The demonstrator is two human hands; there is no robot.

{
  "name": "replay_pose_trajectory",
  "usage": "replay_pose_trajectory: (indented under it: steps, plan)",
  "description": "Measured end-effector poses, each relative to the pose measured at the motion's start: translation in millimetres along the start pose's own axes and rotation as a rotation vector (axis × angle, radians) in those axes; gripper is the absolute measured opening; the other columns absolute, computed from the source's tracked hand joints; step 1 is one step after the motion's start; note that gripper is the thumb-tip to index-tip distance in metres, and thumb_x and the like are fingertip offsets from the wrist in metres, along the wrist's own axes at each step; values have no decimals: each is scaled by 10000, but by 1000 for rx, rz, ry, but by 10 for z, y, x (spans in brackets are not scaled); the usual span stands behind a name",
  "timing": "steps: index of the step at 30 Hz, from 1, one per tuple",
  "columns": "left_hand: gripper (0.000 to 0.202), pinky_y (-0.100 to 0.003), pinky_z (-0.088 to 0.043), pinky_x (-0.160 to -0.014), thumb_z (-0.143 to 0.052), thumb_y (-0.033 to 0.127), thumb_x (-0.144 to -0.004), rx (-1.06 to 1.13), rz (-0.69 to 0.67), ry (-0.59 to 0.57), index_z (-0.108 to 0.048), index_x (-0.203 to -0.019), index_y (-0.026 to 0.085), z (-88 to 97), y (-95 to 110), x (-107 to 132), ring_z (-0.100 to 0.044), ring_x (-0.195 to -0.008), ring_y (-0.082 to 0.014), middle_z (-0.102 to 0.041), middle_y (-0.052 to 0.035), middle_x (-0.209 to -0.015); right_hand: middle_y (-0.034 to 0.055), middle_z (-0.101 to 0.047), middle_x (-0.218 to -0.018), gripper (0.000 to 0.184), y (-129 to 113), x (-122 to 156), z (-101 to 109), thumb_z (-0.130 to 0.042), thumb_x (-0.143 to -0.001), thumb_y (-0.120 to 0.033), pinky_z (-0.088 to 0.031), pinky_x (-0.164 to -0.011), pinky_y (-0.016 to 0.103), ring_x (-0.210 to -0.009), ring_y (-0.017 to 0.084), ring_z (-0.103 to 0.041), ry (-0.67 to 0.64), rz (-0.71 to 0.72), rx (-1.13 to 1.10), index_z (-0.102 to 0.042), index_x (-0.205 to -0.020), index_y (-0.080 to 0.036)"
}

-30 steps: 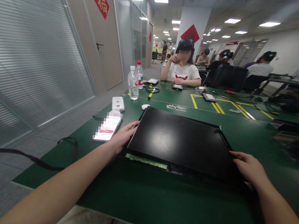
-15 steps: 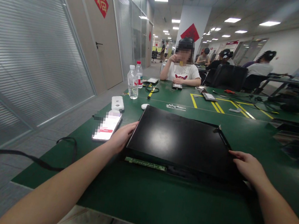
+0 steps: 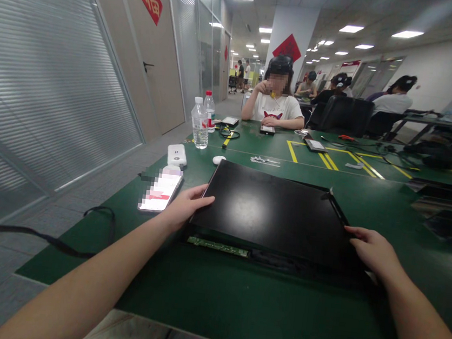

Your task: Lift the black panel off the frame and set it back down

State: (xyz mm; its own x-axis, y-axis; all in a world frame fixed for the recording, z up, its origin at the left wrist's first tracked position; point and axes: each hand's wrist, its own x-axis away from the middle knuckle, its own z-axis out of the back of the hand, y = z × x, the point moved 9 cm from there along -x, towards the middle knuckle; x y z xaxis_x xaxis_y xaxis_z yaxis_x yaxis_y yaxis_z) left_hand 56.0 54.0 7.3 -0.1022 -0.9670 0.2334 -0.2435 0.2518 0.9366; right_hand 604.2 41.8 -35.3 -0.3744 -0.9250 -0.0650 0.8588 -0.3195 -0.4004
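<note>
A large black flat panel (image 3: 270, 210) lies on the green table (image 3: 235, 306) in front of me, with a green circuit strip (image 3: 217, 246) showing under its near edge. My left hand (image 3: 184, 207) grips the panel's left edge, thumb on top. My right hand (image 3: 375, 254) holds its right edge with the fingers curled over the side. The near edge looks slightly raised above the dark frame under it.
A phone (image 3: 161, 189) with a lit screen lies left of the panel, beside a white device (image 3: 177, 155) and two water bottles (image 3: 200, 124). A black strap (image 3: 38, 238) hangs off the table's left side. A person (image 3: 276, 102) sits across the table; others sit further back.
My left thumb has slid further onto the panel's top. The panel's left near corner has risen slightly. The right hand has barely moved.
</note>
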Motion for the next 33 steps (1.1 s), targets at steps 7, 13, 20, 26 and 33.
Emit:
replay_pose_trajectory:
  steps: [7,13,20,26,33]
  plan:
    - [611,-400,-670,-977,-935,150,-750,-59,-24,-4,-776,-1337,210,15,18,6,-823,-1084,-298,-857,-96,-1200,126,-821,-1026,494,110,-65,-23,-616,-750,-275,-558,-795,406,-880,292,-752,-41,-41,-105,-849,-1183,-231]
    - [688,-371,-680,-917,-920,150,-773,-44,-5,-2,-722,-1430,203,8,13,21,-830,-1049,-292,-854,-110,-1201,121,-812,-1022,478,139,-84,-20,-633,-733,-299,-569,-844,426,-911,301,-759,-33,-41,-124,-846,-1158,-241]
    - [590,-392,-642,-991,-951,225,-753,-51,-107,-69,-789,-1320,192,-63,129,44,-793,-1143,-320,-834,-120,-1252,93,-805,-967,451,48,2,8,-617,-744,-288,-556,-828,417,-889,282,-745,-18,-55,-147,-827,-1140,-235]
    - [710,-447,-579,-1114,-988,338,-713,-24,-188,-84,-772,-1379,223,-101,174,53,-713,-1307,-374,-814,-117,-1319,38,-745,-811,420,-24,68,95,-632,-749,-382,-524,-718,383,-742,244,-688,14,-70,-194,-801,-1110,-250]
    - [739,-453,-452,-1251,-1006,392,-704,-29,-352,-106,-769,-1382,217,-165,320,129,-490,-1553,-390,-631,-112,-1610,131,-804,-1039,478,-53,162,188,-663,-807,-494,-528,-840,397,-960,290,-718,28,-219,-357,-787,-1165,-203]
